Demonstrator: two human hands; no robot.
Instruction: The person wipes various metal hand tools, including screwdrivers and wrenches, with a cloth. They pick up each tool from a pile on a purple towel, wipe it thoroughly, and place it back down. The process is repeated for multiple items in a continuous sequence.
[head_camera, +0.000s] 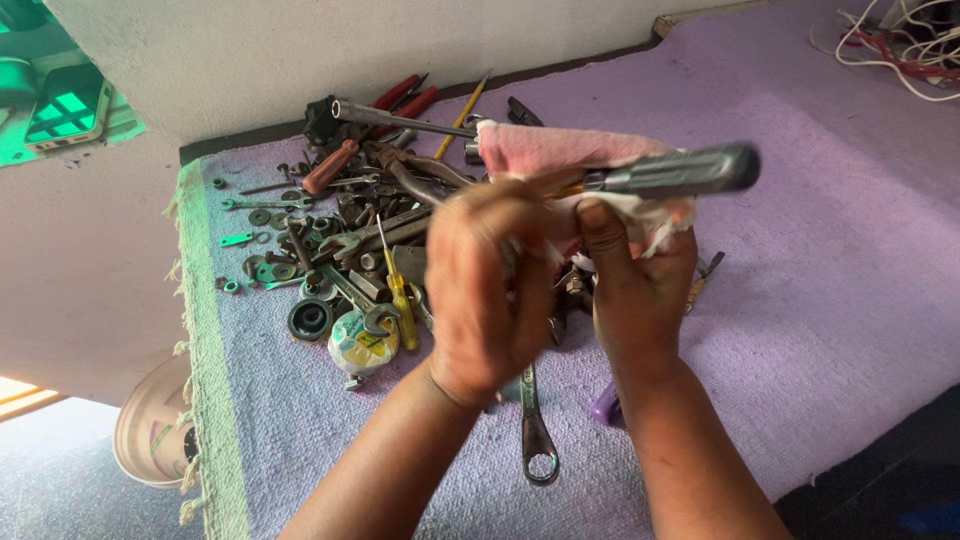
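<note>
Centrally, both hands close around a soft pink cloth (560, 150) wrapping a stiff, light screwdriver with a grey handle (680, 172): left hand (490, 290) on the shaft, right hand (630, 275) beneath the handle, the surest hold. Lower left of centre, a round yellow-labelled tape roll (360, 343) lies among scattered metal tools on the purple mat (820, 250).

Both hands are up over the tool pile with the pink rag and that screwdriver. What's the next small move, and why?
Probably slide the pink rag along the screwdriver toward its dark handle end. The right hand grips rag and tool together, the left hand steadies the near end, and the handle end sticks out bare past the cloth.
</note>
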